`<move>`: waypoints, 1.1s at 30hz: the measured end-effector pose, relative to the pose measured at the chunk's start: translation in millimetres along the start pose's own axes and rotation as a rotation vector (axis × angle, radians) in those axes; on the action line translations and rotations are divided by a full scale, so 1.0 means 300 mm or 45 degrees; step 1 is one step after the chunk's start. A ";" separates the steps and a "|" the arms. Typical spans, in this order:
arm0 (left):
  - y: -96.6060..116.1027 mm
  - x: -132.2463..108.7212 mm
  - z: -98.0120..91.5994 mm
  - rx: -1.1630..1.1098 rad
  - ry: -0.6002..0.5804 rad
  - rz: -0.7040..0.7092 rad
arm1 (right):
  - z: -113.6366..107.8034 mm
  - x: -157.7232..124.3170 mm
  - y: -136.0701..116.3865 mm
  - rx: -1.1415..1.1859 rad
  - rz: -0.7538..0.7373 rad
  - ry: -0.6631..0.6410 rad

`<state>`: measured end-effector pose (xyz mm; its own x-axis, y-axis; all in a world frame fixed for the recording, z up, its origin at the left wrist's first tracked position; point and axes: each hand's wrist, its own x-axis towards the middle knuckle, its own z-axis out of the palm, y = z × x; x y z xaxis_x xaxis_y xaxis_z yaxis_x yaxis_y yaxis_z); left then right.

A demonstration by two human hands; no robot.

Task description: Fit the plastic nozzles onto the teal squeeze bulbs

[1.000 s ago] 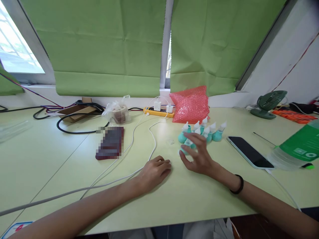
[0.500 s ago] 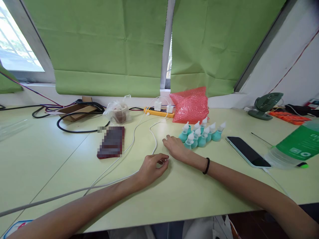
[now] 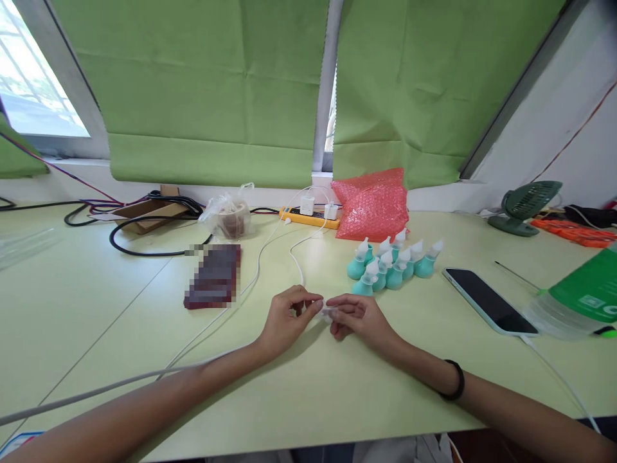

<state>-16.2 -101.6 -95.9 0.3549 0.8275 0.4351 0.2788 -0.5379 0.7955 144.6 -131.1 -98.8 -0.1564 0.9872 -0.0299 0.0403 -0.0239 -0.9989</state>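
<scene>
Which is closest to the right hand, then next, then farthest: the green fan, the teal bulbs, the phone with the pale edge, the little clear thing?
1. Little clear thing: right at the right hand.
2. Teal bulbs: just beyond the hand, slightly rightward.
3. Pale-edged phone: off to the right, lying flat.
4. Green fan: far right, toward the back.
</scene>
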 end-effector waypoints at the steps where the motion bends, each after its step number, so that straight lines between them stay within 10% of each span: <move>1: 0.001 0.002 -0.001 -0.010 -0.031 -0.010 | -0.002 0.004 0.000 0.068 0.054 0.008; 20: 0.012 -0.007 0.002 0.157 -0.163 0.203 | -0.010 0.025 0.003 0.264 0.033 0.000; 33: 0.001 -0.013 0.004 0.159 0.013 0.396 | -0.007 0.021 -0.004 0.240 0.063 0.006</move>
<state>-16.4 -105.0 -98.0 0.4317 0.6216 0.6537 0.2661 -0.7802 0.5661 145.7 -124.6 -97.8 -0.1540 0.9848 -0.0797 -0.1380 -0.1013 -0.9852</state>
